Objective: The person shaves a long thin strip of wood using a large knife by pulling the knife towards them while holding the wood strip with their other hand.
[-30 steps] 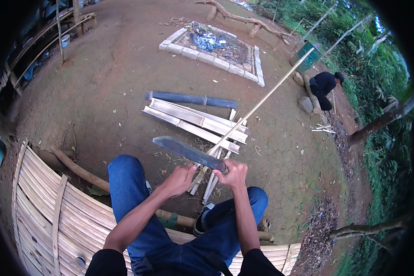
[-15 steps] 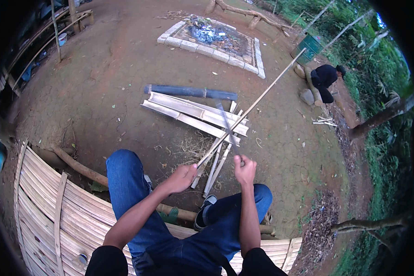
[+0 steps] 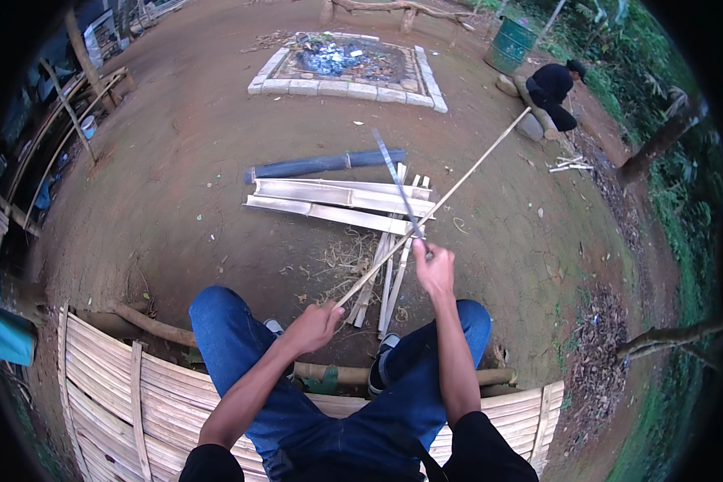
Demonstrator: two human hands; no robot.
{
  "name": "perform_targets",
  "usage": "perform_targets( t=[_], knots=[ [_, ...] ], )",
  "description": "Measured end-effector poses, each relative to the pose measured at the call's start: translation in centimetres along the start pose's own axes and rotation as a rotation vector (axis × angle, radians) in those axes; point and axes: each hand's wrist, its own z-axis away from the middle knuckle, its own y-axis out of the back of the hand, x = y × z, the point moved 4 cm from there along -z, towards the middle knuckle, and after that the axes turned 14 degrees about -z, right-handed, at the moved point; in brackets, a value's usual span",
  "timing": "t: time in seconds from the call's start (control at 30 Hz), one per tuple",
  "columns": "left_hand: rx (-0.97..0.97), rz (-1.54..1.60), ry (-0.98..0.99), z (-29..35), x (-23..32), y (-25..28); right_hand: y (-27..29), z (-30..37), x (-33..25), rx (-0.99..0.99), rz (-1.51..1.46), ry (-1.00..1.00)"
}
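Observation:
My left hand (image 3: 313, 328) is closed around the near end of a long, thin bamboo strip (image 3: 482, 167), which slants away to the far right. A long-bladed knife (image 3: 398, 181) is in the grip of my right hand (image 3: 435, 271), its blade pointing up and away. Near the handle, the blade crosses the strip; whether they touch is hard to tell. Beneath lie several loose bamboo strips (image 3: 397, 281) and curly shavings (image 3: 341, 253). Just beyond are split bamboo halves (image 3: 337, 194) and a dark bamboo pole (image 3: 325, 165).
I sit on a slatted bamboo bench (image 3: 177, 390). Across the dirt, a stone-edged fire pit (image 3: 345, 90) holds ash. A green barrel (image 3: 509, 46) stands at the far right, near a crouching person (image 3: 550, 84) beside a log and rocks. Tree trunks (image 3: 659, 149) rise on the right.
My right hand has moved forward, away from me, with the knife. The blurred blade is now sharp and reaches farther out. My left hand keeps its hold; the whole view has shifted slightly.

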Motion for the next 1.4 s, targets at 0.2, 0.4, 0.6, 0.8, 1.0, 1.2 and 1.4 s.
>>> perform_targets(
  t=[0.2, 0.4, 0.6, 0.8, 1.0, 1.2, 1.4],
  knots=[
    [-0.009, -0.153, 0.054, -0.3, -0.2, -0.7, -4.2, 6.9, -3.8, -0.42, 0.331, 0.553],
    [-0.039, -0.309, 0.116, 0.0, -0.2, 0.4, -3.6, 5.2, -3.2, -0.429, 0.384, 0.315],
    [-0.09, -0.136, 0.09, 0.0, -0.4, -1.0, -0.7, 0.5, 3.0, 0.074, 0.046, -0.174],
    [0.008, -0.082, 0.073, -0.6, -0.5, -0.4, -1.8, 3.1, 0.8, -0.253, 0.111, 0.026],
    [0.342, -0.038, -0.19, -1.0, -0.3, -0.1, -4.8, 6.4, -2.6, -0.362, 0.254, 0.588],
    [0.075, 0.221, 0.082, -0.3, -1.0, 0.1, -1.9, 1.8, 0.6, -0.046, 0.086, 0.162],
    [0.087, 0.403, 0.044, -0.6, -1.4, -0.1, -2.7, 2.1, 1.8, -0.11, -0.074, 0.048]
  ],
)
